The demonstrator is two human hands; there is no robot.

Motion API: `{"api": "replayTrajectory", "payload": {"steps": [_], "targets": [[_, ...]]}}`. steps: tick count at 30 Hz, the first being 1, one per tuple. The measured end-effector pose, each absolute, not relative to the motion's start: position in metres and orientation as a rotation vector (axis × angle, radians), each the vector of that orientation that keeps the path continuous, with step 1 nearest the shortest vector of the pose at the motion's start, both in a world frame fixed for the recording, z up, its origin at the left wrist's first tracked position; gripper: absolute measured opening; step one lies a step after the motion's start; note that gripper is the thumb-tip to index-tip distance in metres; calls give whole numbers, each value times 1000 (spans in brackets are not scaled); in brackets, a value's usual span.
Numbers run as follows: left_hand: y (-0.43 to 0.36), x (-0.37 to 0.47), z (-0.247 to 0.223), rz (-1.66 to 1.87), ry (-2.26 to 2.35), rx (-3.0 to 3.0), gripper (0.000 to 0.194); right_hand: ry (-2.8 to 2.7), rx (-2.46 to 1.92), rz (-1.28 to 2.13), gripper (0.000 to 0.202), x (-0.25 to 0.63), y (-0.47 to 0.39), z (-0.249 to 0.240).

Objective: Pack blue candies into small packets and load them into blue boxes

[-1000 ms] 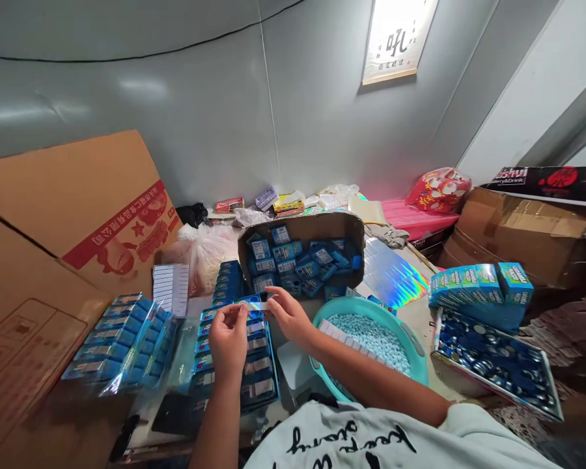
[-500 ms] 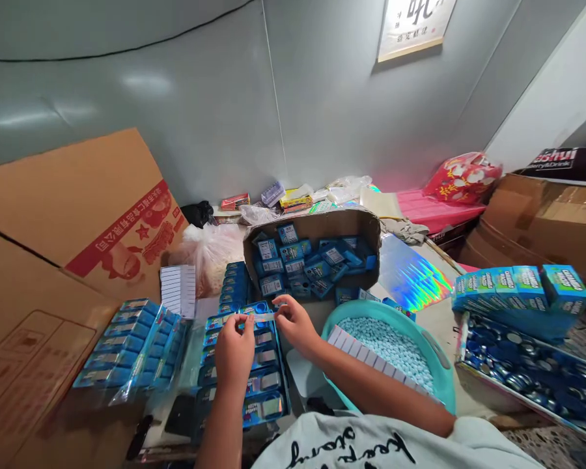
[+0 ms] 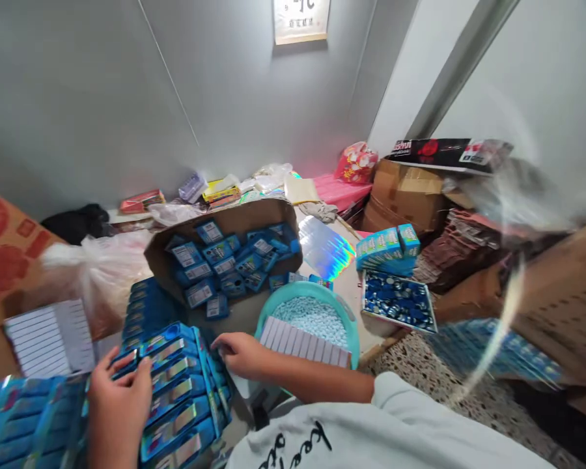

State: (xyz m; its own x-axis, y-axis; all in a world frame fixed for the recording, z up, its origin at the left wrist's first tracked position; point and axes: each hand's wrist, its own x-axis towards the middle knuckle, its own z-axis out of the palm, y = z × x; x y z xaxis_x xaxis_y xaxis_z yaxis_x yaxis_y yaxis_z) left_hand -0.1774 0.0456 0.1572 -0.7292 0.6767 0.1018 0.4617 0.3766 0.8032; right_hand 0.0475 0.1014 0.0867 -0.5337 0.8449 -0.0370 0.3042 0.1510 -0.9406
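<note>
A block of blue candy boxes with shiny windows lies in front of me, stacked in rows and tilted, its right side showing. My left hand is at its left edge, thumb over the top and fingers bent around the corner. At the right side is my right hand, its fingers curled against the boxes; the fingertips are partly hidden. More wrapped blue boxes sit at the lower left. Beyond the block, a cardboard carton holds many loose blue boxes.
Right of the block stands a turquoise basin of pale blue candies, with a divided white strip across it. A tray of blue and silver pieces and stacked boxes stand farther right. A clear plastic bag sits at left.
My view has swung right. Both hands have parted from the pinch over the boxes, where a thin clear strip showed between them, and now sit at the block's two sides. The block has tilted.
</note>
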Motion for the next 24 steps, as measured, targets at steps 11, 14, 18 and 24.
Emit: {"api": "replayTrajectory", "payload": {"steps": [11, 14, 18, 24], "targets": [[14, -44, 208, 1497, 2078, 1117, 41, -2296, -1801, 1194, 23, 274, 110, 88], [22, -16, 199, 1335, 1960, 1283, 41, -2334, -1724, 1120, 9, 277, 102, 105], [36, 9, 205, 1286, 1928, 1898, 47, -2291, -1523, 872, 31, 273, 95, 150], [49, 9, 234, 1070, 1599, 2289, 27, -1983, -1144, 283, 26, 296, 86, 194]]}}
